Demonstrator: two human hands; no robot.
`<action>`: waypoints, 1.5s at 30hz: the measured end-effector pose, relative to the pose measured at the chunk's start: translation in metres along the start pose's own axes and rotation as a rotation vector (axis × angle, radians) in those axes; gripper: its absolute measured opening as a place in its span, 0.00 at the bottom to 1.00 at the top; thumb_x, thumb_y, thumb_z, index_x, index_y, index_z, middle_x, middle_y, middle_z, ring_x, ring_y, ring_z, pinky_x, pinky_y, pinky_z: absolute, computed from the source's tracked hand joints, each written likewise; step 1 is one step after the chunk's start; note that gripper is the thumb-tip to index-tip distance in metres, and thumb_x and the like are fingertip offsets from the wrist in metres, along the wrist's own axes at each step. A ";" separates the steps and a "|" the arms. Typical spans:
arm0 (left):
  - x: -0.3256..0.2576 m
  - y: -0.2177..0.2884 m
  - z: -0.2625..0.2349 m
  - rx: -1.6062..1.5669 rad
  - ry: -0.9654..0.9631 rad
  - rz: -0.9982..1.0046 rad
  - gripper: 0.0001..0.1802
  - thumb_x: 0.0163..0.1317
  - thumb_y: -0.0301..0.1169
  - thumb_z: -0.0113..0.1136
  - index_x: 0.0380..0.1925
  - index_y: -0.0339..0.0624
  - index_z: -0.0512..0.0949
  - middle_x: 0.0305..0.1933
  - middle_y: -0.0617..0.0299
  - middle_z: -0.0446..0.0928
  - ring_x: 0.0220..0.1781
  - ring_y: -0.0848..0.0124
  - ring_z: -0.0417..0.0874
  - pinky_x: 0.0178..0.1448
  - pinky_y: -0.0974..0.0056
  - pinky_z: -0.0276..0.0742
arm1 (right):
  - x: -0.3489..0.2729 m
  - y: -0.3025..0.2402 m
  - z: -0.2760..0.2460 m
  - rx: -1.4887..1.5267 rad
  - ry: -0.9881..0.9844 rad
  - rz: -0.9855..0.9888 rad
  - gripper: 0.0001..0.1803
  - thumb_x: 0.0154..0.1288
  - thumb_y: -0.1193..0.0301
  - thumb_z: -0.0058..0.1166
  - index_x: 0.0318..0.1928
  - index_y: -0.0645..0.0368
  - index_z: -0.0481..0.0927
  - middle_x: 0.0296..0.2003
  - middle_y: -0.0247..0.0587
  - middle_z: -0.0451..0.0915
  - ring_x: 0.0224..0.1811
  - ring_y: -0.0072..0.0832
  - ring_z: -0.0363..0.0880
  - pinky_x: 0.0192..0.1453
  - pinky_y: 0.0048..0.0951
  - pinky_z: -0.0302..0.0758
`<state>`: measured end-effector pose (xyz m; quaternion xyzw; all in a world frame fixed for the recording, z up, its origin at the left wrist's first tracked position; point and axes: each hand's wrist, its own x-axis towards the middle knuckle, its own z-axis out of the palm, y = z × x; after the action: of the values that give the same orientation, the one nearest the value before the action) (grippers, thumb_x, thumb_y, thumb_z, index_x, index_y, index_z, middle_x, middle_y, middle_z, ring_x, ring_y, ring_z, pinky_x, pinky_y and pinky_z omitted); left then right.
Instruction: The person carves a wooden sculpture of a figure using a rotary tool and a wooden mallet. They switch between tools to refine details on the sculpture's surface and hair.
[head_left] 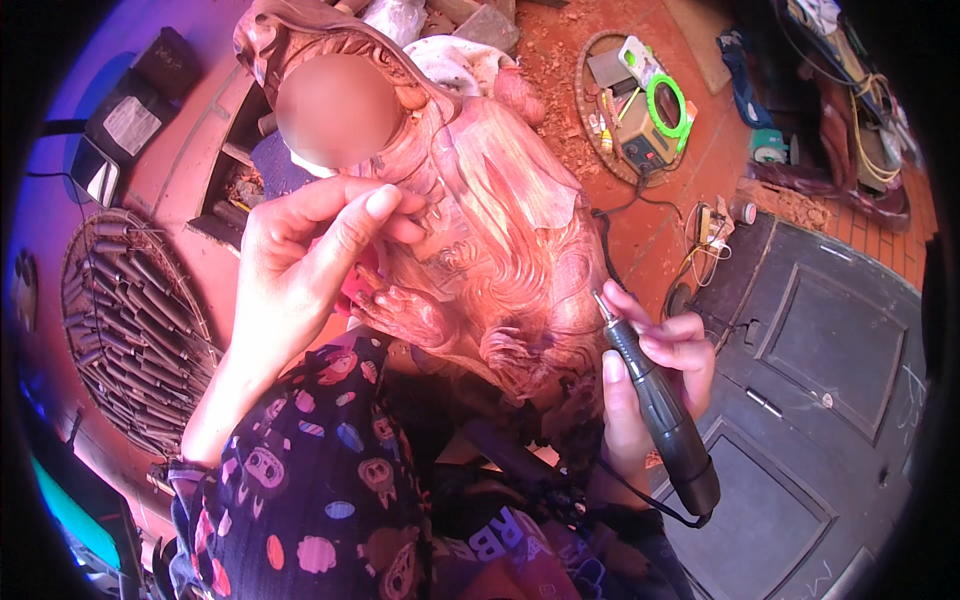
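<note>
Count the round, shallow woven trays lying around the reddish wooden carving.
2. One round woven tray lies at the left, packed with dark carving tools. The other woven tray lies at the top right, holding a green ring and small devices. More may be hidden behind the carving.

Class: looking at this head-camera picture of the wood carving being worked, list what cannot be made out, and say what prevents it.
- Head view: part of the wooden carving is blurred out.
- Carving's lower part: hidden behind the left hand and patterned sleeve.
- Rotary tool in the right hand: its bit is too small to identify.
- Round basket of tools: individual tools too small and distorted.
</note>
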<state>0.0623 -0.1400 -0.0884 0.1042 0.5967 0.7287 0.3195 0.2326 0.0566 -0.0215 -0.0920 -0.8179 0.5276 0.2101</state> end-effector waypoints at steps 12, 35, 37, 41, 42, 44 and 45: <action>0.000 0.003 -0.004 0.066 -0.020 -0.042 0.13 0.71 0.30 0.54 0.45 0.30 0.81 0.35 0.58 0.84 0.38 0.76 0.83 0.44 0.72 0.77 | -0.002 0.003 0.002 -0.113 0.053 -0.034 0.15 0.55 0.85 0.61 0.40 0.66 0.70 0.40 0.44 0.66 0.54 0.53 0.79 0.54 0.37 0.82; 0.008 0.011 0.001 0.138 0.030 0.160 0.13 0.69 0.32 0.57 0.41 0.32 0.83 0.34 0.59 0.85 0.38 0.76 0.84 0.43 0.73 0.79 | 0.040 -0.012 -0.029 -0.355 0.059 -0.229 0.12 0.59 0.84 0.55 0.41 0.62 0.69 0.38 0.43 0.69 0.56 0.62 0.75 0.65 0.58 0.69; 0.011 0.017 -0.001 0.235 0.053 0.187 0.14 0.68 0.34 0.59 0.41 0.32 0.83 0.33 0.58 0.85 0.35 0.77 0.83 0.42 0.73 0.77 | 0.051 -0.011 -0.027 -0.431 0.017 -0.335 0.12 0.58 0.87 0.55 0.41 0.65 0.70 0.40 0.45 0.71 0.55 0.62 0.75 0.63 0.56 0.72; 0.013 0.027 -0.017 0.397 0.101 0.294 0.16 0.70 0.38 0.55 0.43 0.36 0.83 0.35 0.61 0.85 0.35 0.77 0.82 0.42 0.72 0.77 | 0.068 -0.010 -0.026 -0.639 -0.034 -0.534 0.14 0.57 0.87 0.57 0.41 0.68 0.69 0.41 0.46 0.68 0.54 0.61 0.76 0.59 0.58 0.77; 0.012 0.027 -0.024 0.309 0.104 0.251 0.14 0.69 0.37 0.57 0.42 0.36 0.83 0.35 0.62 0.85 0.36 0.78 0.82 0.42 0.72 0.77 | 0.069 -0.010 -0.025 -0.605 -0.040 -0.509 0.13 0.57 0.87 0.57 0.41 0.68 0.69 0.40 0.46 0.69 0.54 0.62 0.76 0.60 0.58 0.77; 0.008 0.019 -0.040 0.213 0.157 0.233 0.13 0.69 0.35 0.57 0.41 0.36 0.83 0.35 0.63 0.84 0.37 0.78 0.82 0.43 0.72 0.77 | 0.065 -0.011 -0.025 -0.565 -0.049 -0.459 0.13 0.57 0.88 0.56 0.41 0.68 0.69 0.40 0.46 0.69 0.54 0.62 0.76 0.60 0.58 0.76; 0.004 0.011 -0.049 0.205 0.202 0.256 0.14 0.70 0.35 0.56 0.42 0.36 0.83 0.36 0.62 0.85 0.39 0.78 0.83 0.45 0.71 0.78 | 0.061 -0.010 -0.024 -0.490 -0.020 -0.403 0.12 0.58 0.87 0.55 0.41 0.67 0.68 0.39 0.45 0.69 0.55 0.63 0.75 0.62 0.58 0.74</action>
<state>0.0297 -0.1780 -0.0921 0.1375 0.6787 0.7056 0.1502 0.1898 0.0946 0.0113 0.0292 -0.9245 0.2633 0.2740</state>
